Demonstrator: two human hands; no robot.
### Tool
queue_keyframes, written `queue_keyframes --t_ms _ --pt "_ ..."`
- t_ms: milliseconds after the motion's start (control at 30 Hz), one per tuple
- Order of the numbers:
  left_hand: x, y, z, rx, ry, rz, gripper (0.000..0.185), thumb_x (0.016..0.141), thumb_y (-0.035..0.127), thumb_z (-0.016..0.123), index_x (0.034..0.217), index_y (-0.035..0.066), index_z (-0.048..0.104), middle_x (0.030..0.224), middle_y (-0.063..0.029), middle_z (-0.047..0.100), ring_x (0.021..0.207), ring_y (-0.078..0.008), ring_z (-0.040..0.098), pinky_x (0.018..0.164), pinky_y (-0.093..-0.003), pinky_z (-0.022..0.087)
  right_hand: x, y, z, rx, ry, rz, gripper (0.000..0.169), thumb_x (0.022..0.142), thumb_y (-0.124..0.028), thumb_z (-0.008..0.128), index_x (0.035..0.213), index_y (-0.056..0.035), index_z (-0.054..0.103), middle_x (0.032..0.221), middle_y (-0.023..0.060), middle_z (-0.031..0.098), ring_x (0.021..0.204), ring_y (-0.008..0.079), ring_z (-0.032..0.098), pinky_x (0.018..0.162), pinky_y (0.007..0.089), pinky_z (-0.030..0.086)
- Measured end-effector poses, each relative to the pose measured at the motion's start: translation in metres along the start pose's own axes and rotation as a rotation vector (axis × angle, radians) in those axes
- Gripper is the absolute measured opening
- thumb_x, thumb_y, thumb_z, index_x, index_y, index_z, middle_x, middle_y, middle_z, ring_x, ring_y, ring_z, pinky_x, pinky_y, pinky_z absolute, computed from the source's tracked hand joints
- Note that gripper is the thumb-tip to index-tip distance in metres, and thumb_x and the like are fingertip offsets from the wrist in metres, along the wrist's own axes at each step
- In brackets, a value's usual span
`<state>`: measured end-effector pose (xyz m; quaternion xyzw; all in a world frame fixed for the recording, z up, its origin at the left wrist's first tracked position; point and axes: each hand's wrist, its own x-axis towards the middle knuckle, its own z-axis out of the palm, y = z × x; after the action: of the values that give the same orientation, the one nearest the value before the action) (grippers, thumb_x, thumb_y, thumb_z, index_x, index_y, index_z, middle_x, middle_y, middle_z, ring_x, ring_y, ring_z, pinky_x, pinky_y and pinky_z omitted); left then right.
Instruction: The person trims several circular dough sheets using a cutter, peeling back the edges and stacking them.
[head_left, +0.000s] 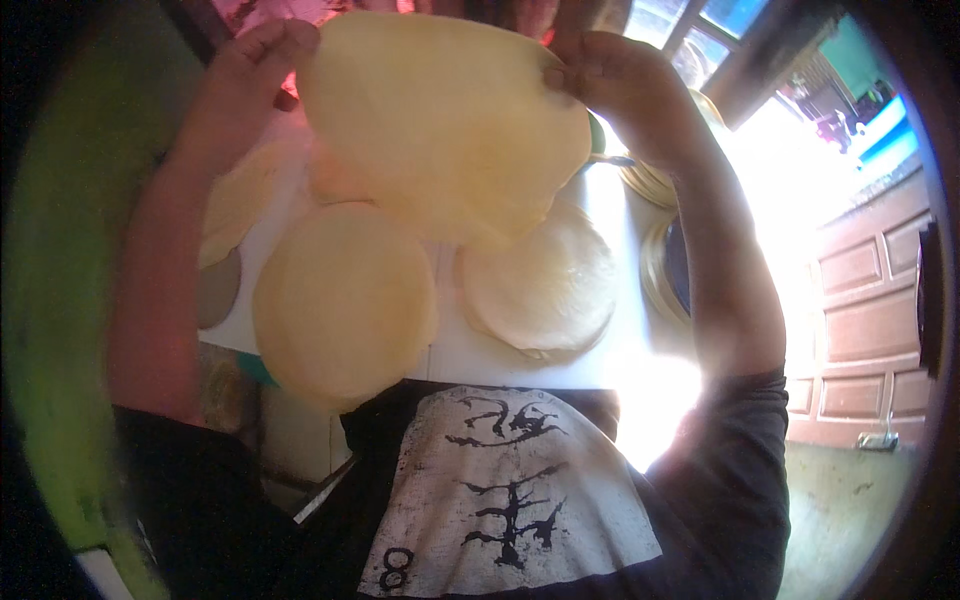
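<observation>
A thin, pale yellow sheet of dough (442, 112) is stretched between my two raised hands. My left hand (270, 56) pinches its upper left edge. At its upper right edge, my right hand (611, 79) grips it between thumb and fingers. The sheet hangs slack at the bottom, over the white table (450, 367). Below it lie two round pieces of flat dough: a matte one (345, 300) that overhangs the front edge, and a shinier one (544, 289) to its right. The hanging sheet hides part of the right one.
More pale dough (232, 199) lies behind my left forearm, near a grey rounded object (219, 292). Stacked pale rounds (656, 277) are partly hidden by my right forearm. A brown panelled door (862, 307) stands to the right, and a green wall (60, 300) to the left.
</observation>
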<state>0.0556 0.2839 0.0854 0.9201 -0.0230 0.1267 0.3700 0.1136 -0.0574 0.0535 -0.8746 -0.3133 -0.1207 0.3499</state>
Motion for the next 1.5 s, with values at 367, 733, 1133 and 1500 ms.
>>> queue_keyframes --t_ms 367,733,1133,1500 --pt "0.001 -0.021 0.154 -0.449 -0.241 0.186 0.025 0.102 0.027 0.061 0.108 0.005 0.069 0.101 0.0007 0.067 0.099 -0.0122 0.063 0.089 -0.0316 0.052 -0.068 0.066 -0.034 -0.430 -0.066 0.036 0.016 0.099 -0.008 0.056 0.106 -0.0029 0.070 0.095 0.0070 0.072 0.091 0.0182 0.067 0.085 0.0321 0.053" --pt "-0.092 -0.058 0.231 0.160 -0.887 0.358 0.023 0.092 0.023 0.064 0.098 0.002 0.071 0.099 -0.0180 0.066 0.095 -0.0360 0.064 0.087 -0.0443 0.050 -0.276 0.086 0.102 0.015 0.138 0.141 0.012 0.085 0.000 0.067 0.096 -0.0043 0.069 0.098 0.0132 0.069 0.092 0.0329 0.067 0.077 0.0398 0.054" --pt "-0.096 -0.055 0.229 0.362 -0.966 0.449 0.022 0.090 0.023 0.063 0.092 0.003 0.072 0.096 -0.0161 0.066 0.094 -0.0353 0.064 0.085 -0.0467 0.051 -0.287 0.078 0.113 0.179 0.131 0.221 0.016 0.076 0.002 0.069 0.090 -0.0053 0.067 0.089 0.0127 0.068 0.082 0.0341 0.066 0.069 0.0422 0.053" --pt "-0.107 -0.060 0.232 0.371 -0.961 0.476 0.017 0.079 0.019 0.069 0.091 0.007 0.071 0.096 -0.0160 0.066 0.094 -0.0356 0.065 0.083 -0.0468 0.052 -0.292 0.069 0.116 -0.028 0.124 0.084 0.016 0.076 -0.002 0.072 0.090 -0.0055 0.066 0.095 0.0118 0.066 0.085 0.0338 0.064 0.073 0.0437 0.051"
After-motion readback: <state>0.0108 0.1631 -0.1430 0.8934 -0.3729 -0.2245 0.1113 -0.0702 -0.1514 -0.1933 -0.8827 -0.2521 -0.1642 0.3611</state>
